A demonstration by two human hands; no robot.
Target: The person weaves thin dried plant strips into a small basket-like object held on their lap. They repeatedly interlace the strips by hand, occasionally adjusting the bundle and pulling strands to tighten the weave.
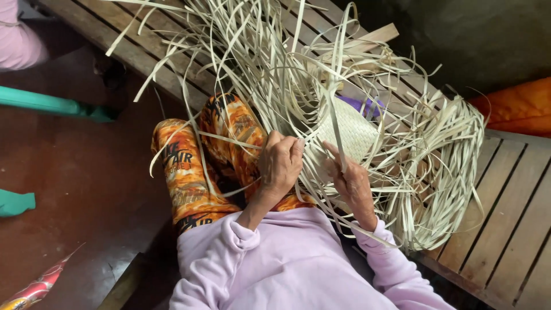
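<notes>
Now your hands work pale straw strips on your lap.
Your left hand (280, 163) curls shut around several strips (298, 86); your right hand (351, 182) pinches one strip against the woven piece (351, 131), which lies above your patterned orange trousers (189, 178), loose ends spilling over the slatted wooden bench (511, 229).

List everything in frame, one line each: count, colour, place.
woven panel: one, pale straw, centre, partly plaited
loose strips: many, pale straw, fanning out around the panel
slatted bench: one, brown wood, top to right
purple object: one, behind the panel, mostly hidden
orange cloth: one, right edge
green bar: one, teal, upper left
patterned trousers: orange, on the person's legs
lilac sleeves: bottom centre
left hand: grip on strips
right hand: grip on strips
</notes>
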